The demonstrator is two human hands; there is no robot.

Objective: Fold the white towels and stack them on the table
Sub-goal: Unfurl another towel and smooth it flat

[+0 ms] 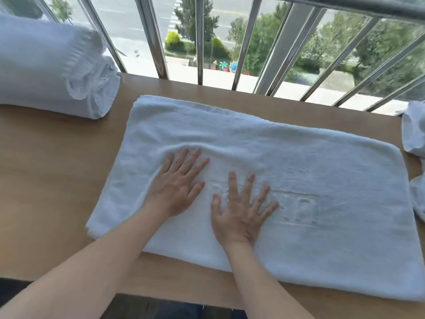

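Saw the towel (299, 162) lying flat in the middle of the table (46, 180), long side going from 9 o'clock to 3 o'clock. Looked thick, so likely folded once already. Spotted a soft bump (174, 147) in the cloth, just at 12 o'clock from the left hand (177, 187). Made out some raised letters (303, 208) near the right hand (239, 215).

Seemed to be at the smoothing step, before the next fold. Needed flat palms and a slow, even push, one hand going to 9 o'clock and one to 3 o'clock, to send that bump off the edge. Needed a light touch too, or might have bunched the cloth up. Needed the corners lined up after that.

Had the left hand flat on the towel, fingers straight and a little apart, pointing to about 1 o'clock. Had the right hand just beside it at 4 o'clock, flat too, fingers fanned wide, pointing to 12 o'clock. Gripped nothing with either hand; only pressed down. Reached in with bare forearms from 6 and 7 o'clock.

Saw a pile of folded towels (46, 65) at 10 o'clock, well apart. Saw more white cloth (414, 139), not folded, at 3 o'clock. Saw metal bars (200, 42) at 12 o'clock, with trees beyond.
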